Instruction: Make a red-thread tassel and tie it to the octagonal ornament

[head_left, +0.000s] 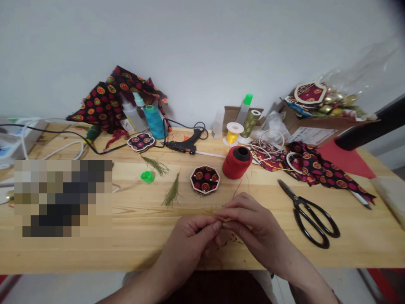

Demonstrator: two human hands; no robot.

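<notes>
My left hand (198,236) and my right hand (253,223) meet above the front of the table, fingertips pinched together. Fine thread (218,214) shows at their fingertips; its exact shape is too small to make out. Just beyond them lies an octagonal pale-framed piece (205,180) covered in black fabric with red and orange rounds. Behind my right hand a large spool of red thread (237,162) stands tilted. Two olive-green tassels (172,190) lie to the left, near a small bright green cap (147,176).
Black-handled scissors (308,213) lie open at right. A black glue gun (183,145), teal thread cone (154,122), yellow thread spool (233,134) and patterned fabric (109,99) are at the back. A cardboard box (311,128) and white pen (360,198) are at right. Cables cross the left.
</notes>
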